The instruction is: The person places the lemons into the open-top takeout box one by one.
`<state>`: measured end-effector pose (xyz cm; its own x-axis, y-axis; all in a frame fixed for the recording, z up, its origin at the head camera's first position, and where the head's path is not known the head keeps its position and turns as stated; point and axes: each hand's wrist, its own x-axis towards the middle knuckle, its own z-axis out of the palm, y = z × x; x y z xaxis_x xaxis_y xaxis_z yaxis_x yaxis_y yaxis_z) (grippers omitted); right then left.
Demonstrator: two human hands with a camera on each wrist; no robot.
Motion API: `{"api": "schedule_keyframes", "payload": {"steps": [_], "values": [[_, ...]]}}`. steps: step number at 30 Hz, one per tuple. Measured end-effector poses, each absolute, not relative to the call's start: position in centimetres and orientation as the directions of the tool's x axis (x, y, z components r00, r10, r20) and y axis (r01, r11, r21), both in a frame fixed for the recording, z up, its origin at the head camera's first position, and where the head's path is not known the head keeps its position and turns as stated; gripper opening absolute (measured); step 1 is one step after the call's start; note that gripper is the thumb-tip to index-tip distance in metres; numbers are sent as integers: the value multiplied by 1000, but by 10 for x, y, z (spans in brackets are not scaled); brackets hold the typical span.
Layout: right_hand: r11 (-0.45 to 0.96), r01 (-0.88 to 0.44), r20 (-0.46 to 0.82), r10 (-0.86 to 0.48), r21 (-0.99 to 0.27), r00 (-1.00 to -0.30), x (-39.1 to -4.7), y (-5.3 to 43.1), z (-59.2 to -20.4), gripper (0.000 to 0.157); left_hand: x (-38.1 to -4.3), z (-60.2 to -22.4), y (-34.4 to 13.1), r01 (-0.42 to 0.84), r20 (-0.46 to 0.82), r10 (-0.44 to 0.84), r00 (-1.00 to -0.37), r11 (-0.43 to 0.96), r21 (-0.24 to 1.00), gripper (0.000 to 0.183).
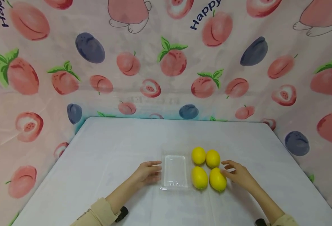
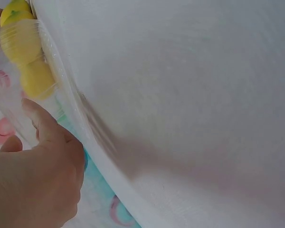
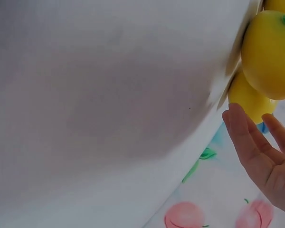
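Note:
A clear plastic container (image 1: pixel 175 187) stands on the white table, its near and far rims visible in the head view. Along its left wall lies my left hand (image 1: pixel 148 172), fingers extended and touching or very near the plastic. Several yellow lemons sit in two rows just right of the container, among them a front right lemon (image 1: pixel 218 180) and a back left lemon (image 1: pixel 198 155). My right hand (image 1: pixel 238 173) is beside the right-hand pair, fingers loosely bent and apart, holding nothing. In the right wrist view its fingertips (image 3: pixel 235 111) come close to a lemon (image 3: pixel 270 54).
The white table (image 1: pixel 120 141) reaches back to a hanging cloth (image 1: pixel 143 72) printed with peaches and plums. Dark wrist straps or devices, such as the black piece (image 1: pixel 122 214), show beneath the forearms near the front.

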<state>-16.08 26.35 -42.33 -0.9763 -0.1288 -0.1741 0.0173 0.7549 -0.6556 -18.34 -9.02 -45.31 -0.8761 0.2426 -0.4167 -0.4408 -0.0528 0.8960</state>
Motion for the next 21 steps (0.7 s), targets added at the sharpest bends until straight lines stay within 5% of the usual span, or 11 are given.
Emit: {"api": "schedule_keyframes", "payload": {"steps": [21], "values": [[592,126,-297,-201,-796,-934,-159,259,-432,55,-177,-446,-88,-447,-422,239,-874,-60,892,47]]}}
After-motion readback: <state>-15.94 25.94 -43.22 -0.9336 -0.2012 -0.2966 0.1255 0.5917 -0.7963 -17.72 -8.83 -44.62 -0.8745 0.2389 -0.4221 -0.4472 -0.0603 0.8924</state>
